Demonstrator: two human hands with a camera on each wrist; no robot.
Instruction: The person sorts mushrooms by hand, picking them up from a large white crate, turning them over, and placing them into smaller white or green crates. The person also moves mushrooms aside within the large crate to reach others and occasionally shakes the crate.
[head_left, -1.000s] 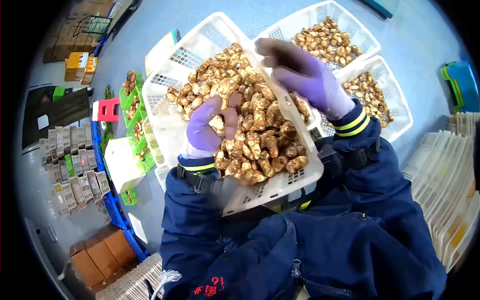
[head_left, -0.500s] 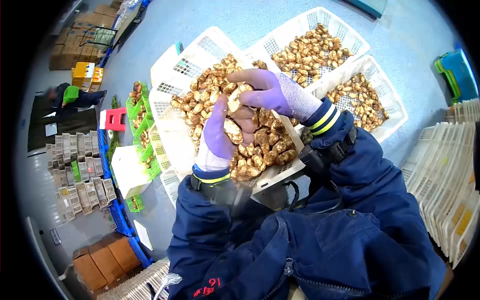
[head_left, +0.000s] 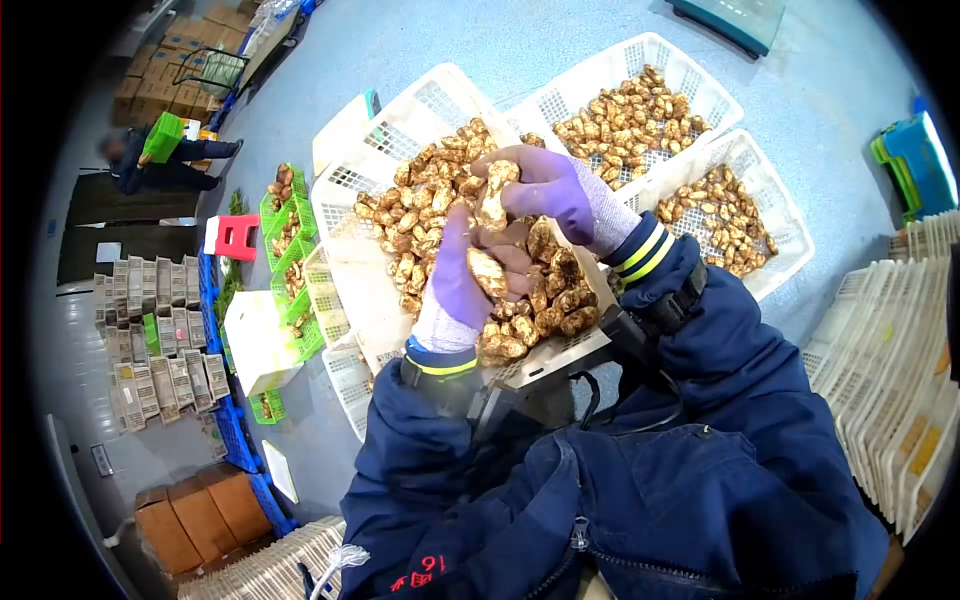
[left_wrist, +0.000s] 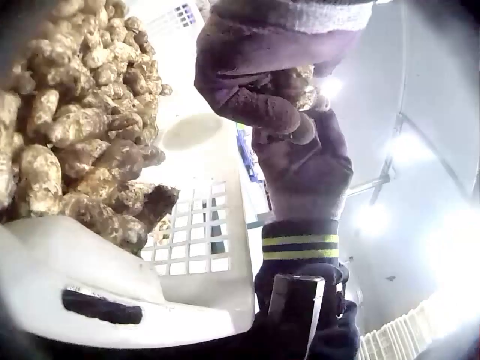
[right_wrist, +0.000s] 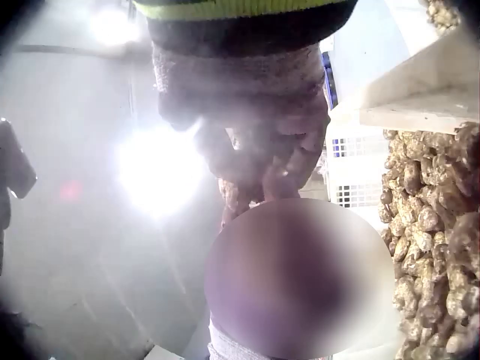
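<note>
- Your right hand pinches a knobbly brown tuber between thumb and fingers.
- Your left hand has its fingers curled round a second tuber, just below the first.
- Beneath both, a tuber heap sits in your white crate.
- Beyond, two more crates hold tubers.

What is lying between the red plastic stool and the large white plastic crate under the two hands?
Green plastic baskets holding brown lumpy pieces lie between the red stool and the white crate, as the head view shows.
</note>
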